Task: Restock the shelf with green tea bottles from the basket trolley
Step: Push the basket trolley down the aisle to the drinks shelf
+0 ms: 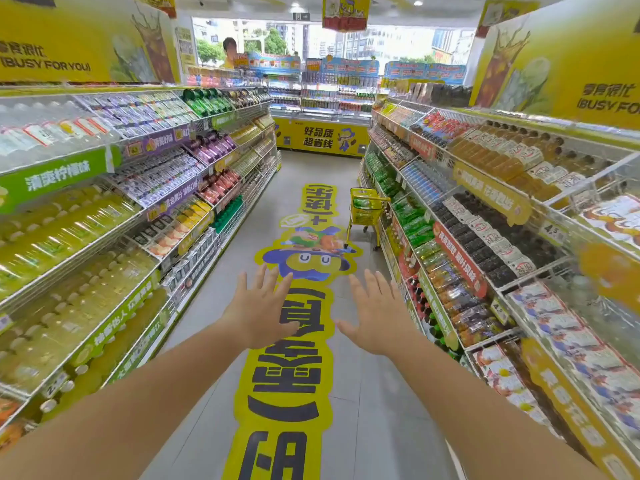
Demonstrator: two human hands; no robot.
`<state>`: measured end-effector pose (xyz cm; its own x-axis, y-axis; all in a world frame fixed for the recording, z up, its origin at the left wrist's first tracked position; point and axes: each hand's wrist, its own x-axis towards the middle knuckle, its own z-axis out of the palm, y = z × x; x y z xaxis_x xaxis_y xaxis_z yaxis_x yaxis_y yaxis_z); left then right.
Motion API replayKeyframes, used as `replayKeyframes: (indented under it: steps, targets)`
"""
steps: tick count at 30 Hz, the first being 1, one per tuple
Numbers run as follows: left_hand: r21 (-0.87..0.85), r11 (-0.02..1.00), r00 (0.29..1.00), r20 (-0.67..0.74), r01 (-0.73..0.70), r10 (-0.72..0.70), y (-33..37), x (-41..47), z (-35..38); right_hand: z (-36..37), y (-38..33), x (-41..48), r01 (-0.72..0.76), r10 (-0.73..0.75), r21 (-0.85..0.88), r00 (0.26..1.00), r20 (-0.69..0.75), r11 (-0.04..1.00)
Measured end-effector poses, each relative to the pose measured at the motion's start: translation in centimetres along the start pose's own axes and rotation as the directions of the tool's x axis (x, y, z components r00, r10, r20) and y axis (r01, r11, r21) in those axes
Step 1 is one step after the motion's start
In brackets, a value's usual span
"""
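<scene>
Now: walk-up to the trolley, nothing in hand yet.
Both grips released: left hand & right hand spread flat, fingers straight, holding nothing. Yellow basket trolley stands well ahead, tight vs the right-side shelf, green tea bottles showing thru its mesh. Best bet, imo: close in 1st, stop beside the basket, then take 1 bottle per hand by the body, labels facing out.

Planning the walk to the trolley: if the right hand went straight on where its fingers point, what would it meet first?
Nothing close: the right hand points along open aisle floor. Beyond, the yellow basket trolley beside the right-hand shelves stands roughly in line and probably comes first; depth is unclear.
</scene>
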<state>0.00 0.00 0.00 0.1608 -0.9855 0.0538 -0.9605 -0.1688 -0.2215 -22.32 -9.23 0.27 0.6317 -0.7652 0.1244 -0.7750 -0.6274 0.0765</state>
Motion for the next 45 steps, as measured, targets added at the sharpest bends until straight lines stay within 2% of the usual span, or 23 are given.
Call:
replayKeyframes:
  steps: [10,16,25,35,45]
  targets:
    - [0.062,0.998,0.999,-0.044,-0.022,0.025,-9.1,16.3,1.7,1.7,1.0,16.7,-0.072,0.073,0.045,0.997,-0.036,0.996]
    - [0.071,0.995,0.997,-0.019,-0.069,0.071,-11.7,25.7,2.8,3.1,3.2,25.6,-0.095,0.096,0.043,0.995,-0.026,0.995]
    - [0.052,0.995,0.995,-0.054,-0.083,0.086,-13.0,43.3,5.2,6.2,10.9,42.5,-0.081,0.081,0.017,0.995,-0.05,0.997]
    - [-0.001,1.0,0.998,-0.063,-0.025,0.024,-12.8,65.8,5.4,8.3,21.7,63.9,-0.02,0.021,0.015,0.998,-0.067,1.0]
    - [0.018,0.999,0.998,-0.049,-0.032,0.033,-15.5,83.8,8.2,11.6,27.5,79.5,-0.014,0.014,0.011,1.0,-0.005,1.0]
